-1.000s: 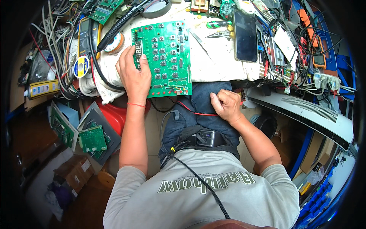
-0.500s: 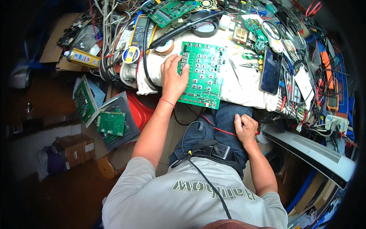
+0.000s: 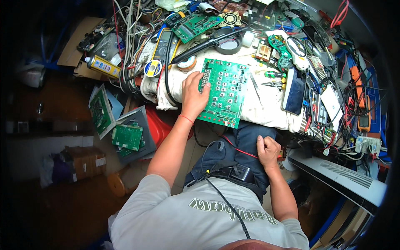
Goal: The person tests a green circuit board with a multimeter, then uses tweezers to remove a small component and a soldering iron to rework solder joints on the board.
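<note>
A green circuit board [image 3: 228,89] with rows of small push buttons and a digit display lies on the white cloth, its lower end out over the table's front edge. My left hand [image 3: 195,98] is at the board's left edge, thumb on top beside the display and fingers bent at the rim. How far they reach under it is hidden. My right hand [image 3: 268,152] rests on my thigh as a closed fist, with nothing visible in it. A red cable [image 3: 246,153] runs across my lap to beside that fist.
Right of the board lie tweezers [image 3: 255,88], pliers [image 3: 273,84] and a phone [image 3: 294,92]. Behind it are a solder spool [image 3: 187,62], a multimeter [image 3: 163,45] and a black iron-like tool [image 3: 200,46]. Tangled cables and boards crowd both sides; more boards [image 3: 127,137] sit lower left.
The whole view has shifted, so the table sits lower in the picture. Both hands keep their places, the left at the board and the right on my thigh.
</note>
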Motion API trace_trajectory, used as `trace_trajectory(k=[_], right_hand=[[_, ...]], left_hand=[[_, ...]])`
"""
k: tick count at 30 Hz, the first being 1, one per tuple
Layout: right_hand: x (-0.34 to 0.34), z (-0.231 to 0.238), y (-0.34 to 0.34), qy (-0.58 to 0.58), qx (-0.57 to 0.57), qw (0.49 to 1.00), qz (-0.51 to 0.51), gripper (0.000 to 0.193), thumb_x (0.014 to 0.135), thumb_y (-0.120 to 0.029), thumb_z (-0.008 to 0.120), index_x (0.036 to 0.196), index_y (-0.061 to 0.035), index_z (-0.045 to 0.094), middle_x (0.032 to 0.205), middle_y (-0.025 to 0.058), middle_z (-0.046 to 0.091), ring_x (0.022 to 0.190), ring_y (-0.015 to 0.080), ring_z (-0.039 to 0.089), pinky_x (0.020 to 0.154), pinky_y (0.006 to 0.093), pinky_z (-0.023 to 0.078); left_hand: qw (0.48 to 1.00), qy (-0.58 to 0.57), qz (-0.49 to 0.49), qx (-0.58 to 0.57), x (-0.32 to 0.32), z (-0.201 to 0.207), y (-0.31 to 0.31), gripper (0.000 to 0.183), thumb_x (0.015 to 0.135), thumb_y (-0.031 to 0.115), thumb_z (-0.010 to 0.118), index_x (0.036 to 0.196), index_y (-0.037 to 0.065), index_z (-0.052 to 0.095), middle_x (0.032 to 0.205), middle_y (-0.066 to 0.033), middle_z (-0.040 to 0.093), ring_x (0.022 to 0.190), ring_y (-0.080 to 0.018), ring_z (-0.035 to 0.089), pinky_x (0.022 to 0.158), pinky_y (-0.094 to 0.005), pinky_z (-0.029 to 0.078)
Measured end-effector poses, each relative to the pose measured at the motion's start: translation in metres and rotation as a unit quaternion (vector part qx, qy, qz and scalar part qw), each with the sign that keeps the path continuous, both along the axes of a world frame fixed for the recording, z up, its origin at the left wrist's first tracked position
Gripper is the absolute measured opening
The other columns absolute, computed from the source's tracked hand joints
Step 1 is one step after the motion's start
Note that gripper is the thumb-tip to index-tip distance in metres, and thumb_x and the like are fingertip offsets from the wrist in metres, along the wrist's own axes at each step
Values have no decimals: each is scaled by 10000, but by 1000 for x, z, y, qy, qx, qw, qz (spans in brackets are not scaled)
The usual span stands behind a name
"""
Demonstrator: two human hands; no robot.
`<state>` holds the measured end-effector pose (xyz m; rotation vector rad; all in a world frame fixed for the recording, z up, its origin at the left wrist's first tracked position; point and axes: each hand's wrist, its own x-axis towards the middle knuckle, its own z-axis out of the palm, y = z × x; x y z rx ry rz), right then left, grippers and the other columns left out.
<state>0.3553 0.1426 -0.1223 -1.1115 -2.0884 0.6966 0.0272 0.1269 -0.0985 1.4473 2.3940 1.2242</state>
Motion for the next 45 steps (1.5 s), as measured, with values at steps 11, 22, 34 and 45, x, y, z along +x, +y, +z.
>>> trace_trajectory(k=[11, 22, 34, 45], right_hand=[[51, 31, -28, -91, 20, 983, 158, 258, 761, -186, 829, 958, -110, 681, 1018, 57, 628, 952, 276, 598, 820, 410, 468], [39, 45, -46, -243, 8, 958, 155, 165, 831, -181, 768, 919, -87, 664, 903, 88, 621, 905, 288, 593, 794, 413, 426], [47, 64, -24, -211, -119, 951, 192, 171, 889, -202, 741, 947, -44, 714, 962, 108, 692, 922, 314, 662, 808, 416, 536], [83, 104, 82, -67, -71, 987, -130, 307, 923, -268, 714, 1115, -28, 731, 1005, 143, 736, 844, 274, 718, 790, 374, 560]], left_hand=[[999, 25, -26, -10, -7, -4, 0, 411, 921, 168, 682, 1278, -25, 618, 1371, -197, 574, 1269, -384, 517, 1104, -443, 399], [999, -28, -37, -6, -11, 4, -3, 395, 937, 197, 674, 1268, -18, 641, 1369, -191, 588, 1265, -365, 534, 1109, -424, 400], [970, -43, -235, 50, 76, 51, -51, 258, 892, 33, 703, 1148, 6, 692, 1170, -139, 693, 1130, -325, 631, 1017, -411, 472], [970, -85, -227, 2, 71, 55, -70, 232, 957, 44, 657, 1183, 0, 688, 1173, -165, 677, 1121, -313, 628, 1014, -400, 467]])
